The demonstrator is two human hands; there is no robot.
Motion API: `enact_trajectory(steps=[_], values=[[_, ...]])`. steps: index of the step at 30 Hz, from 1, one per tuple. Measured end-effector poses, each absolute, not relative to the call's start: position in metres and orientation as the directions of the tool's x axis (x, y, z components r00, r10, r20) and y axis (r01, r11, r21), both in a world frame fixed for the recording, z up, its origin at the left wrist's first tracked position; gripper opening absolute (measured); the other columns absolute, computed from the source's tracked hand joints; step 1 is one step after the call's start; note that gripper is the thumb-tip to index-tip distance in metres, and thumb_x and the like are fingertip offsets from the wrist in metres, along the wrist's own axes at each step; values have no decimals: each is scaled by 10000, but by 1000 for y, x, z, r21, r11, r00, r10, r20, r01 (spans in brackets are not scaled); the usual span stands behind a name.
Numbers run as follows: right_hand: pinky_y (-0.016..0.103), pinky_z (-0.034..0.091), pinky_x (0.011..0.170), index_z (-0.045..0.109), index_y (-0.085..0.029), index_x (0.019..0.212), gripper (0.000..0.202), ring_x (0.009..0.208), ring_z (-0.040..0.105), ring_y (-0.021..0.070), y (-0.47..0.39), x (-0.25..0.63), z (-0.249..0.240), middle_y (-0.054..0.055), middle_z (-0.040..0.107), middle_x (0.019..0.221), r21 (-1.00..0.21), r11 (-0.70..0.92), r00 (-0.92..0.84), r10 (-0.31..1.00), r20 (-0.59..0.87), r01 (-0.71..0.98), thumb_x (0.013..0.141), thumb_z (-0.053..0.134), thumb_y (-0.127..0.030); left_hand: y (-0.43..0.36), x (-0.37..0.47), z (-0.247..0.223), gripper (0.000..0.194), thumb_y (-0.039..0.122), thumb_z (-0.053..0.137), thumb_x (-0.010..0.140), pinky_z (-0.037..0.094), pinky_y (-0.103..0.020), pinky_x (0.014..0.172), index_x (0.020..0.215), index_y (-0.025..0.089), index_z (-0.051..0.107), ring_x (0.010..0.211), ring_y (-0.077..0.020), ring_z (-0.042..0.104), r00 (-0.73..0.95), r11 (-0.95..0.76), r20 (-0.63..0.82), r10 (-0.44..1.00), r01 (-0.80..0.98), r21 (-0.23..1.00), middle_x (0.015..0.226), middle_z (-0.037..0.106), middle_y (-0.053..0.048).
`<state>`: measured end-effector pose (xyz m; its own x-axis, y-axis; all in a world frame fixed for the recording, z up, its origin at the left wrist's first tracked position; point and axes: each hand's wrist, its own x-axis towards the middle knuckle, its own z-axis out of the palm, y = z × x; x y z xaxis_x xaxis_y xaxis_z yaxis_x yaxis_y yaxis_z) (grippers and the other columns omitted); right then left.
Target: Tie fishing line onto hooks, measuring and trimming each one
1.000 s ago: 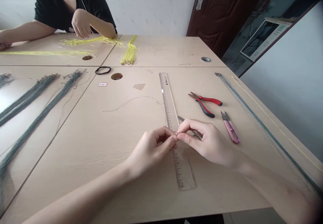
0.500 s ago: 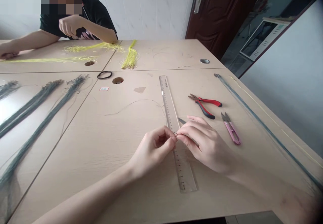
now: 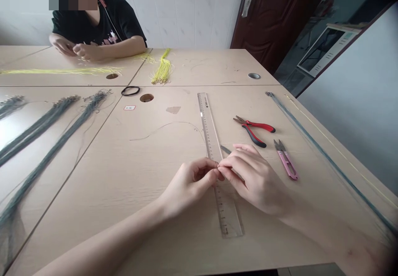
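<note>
Over the clear ruler (image 3: 230, 213), the fingertips of both hands meet. My left hand (image 3: 199, 178) pinches a thin cord (image 3: 174, 122), which curves away across the table to the left. My right hand (image 3: 248, 174) is closed in a pinch on the same cord, where a tiny loop shows between the fingertips. A grey pointed tool (image 3: 225, 149) is partly hidden under my right hand. Red and black pliers (image 3: 253, 130) and pink thread snips (image 3: 286, 159) lie to the right.
Blue-grey cord bundles (image 3: 52, 153) lie at left, another (image 3: 326, 157) at right. Yellow cords (image 3: 162, 68), a black band (image 3: 130, 91), a tape ring (image 3: 254, 76) and a table hole (image 3: 146, 98) are farther back. A person (image 3: 124, 23) sits across the table.
The small loop at my fingertips looks smaller, and my hands have barely moved. The person opposite has brought both hands together. The view has shifted slightly.
</note>
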<state>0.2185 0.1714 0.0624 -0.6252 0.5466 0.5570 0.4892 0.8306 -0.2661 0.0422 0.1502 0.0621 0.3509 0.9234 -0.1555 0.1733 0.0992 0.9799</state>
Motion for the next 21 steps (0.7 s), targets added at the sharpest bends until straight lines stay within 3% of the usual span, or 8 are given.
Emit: enact_trajectory(steps=[21], values=[[470,416,953,535,-131,773,170,622,487,103,170,220,63,-1,535,664,-120,845,-675,495,547,522,914,457,-74,150,42,58,190,197,510,842,361,-188,602,681,154,600,634,-93,498,308,85,-151,939,216,973,642,574,38]])
